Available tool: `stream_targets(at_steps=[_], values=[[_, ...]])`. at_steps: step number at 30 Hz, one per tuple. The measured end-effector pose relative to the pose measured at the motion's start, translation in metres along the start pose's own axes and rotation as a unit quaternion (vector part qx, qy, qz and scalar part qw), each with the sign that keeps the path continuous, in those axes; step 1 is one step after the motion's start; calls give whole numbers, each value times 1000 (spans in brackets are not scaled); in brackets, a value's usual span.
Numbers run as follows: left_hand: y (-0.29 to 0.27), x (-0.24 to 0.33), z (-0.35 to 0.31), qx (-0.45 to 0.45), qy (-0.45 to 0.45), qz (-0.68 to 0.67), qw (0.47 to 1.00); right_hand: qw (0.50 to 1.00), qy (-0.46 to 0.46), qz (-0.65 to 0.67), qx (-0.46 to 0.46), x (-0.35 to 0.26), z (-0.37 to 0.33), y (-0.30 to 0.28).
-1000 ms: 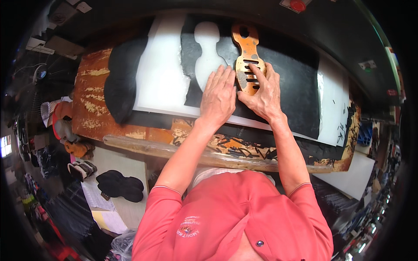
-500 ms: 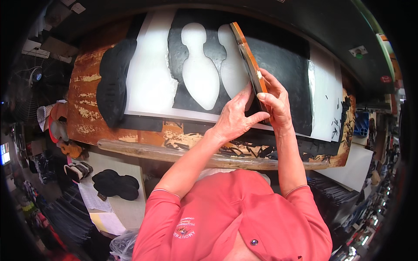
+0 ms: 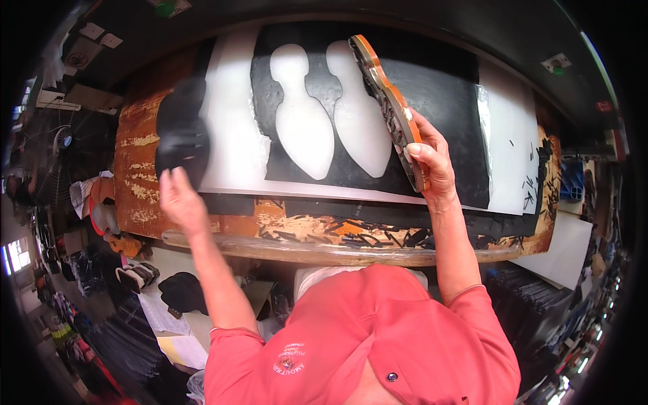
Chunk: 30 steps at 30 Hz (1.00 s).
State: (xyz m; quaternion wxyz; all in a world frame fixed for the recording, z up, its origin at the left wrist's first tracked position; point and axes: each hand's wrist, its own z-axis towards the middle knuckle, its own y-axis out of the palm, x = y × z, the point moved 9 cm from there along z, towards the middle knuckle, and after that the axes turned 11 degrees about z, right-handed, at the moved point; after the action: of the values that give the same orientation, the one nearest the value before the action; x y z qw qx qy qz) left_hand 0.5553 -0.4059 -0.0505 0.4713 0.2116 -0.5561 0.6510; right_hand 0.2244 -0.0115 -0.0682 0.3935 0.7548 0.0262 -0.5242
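My right hand point(image 3: 432, 158) grips a sole-shaped cutting die point(image 3: 388, 101) with an orange edge, tilted on its side with its dark hollow face turned left. Beneath and beside it lies a black sheet point(image 3: 439, 88) with two sole-shaped cutouts, the white board showing through them. Out to the left, my blurred left hand point(image 3: 183, 202) has its fingers pinched together at the lower end of a black sole-shaped piece point(image 3: 182, 135). That piece is smeared by motion and lies over other black pieces at the left, so its outline is hard to separate from theirs.
A white board point(image 3: 233, 115) lies under the sheet on a worn orange-brown table. Black scraps point(image 3: 364, 236) litter its near side, along a wooden rail point(image 3: 337, 254). A fan point(image 3: 62, 140) stands at the left; a dark machine beam point(image 3: 405, 19) spans the far side.
My left hand has left the die and swung far left to the black pieces. The right hand still holds the die, now turned to show more of its hollow face.
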Motion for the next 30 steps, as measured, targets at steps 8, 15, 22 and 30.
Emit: stream_targets(at_steps=[8,15,22,30], values=[[-2,23,-5,49,167,215,961,968,-86,-232,39,-42,-16,-18],[116,96,-82,-162,215,73,960,735,-244,-630,57,-32,-20,-15],[110,126,-148,-174,313,16,933,715,-301,-630,42,-33,-24,-13],[106,148,-290,-351,397,-46,847,714,-359,-599,44,-30,-21,-14]])
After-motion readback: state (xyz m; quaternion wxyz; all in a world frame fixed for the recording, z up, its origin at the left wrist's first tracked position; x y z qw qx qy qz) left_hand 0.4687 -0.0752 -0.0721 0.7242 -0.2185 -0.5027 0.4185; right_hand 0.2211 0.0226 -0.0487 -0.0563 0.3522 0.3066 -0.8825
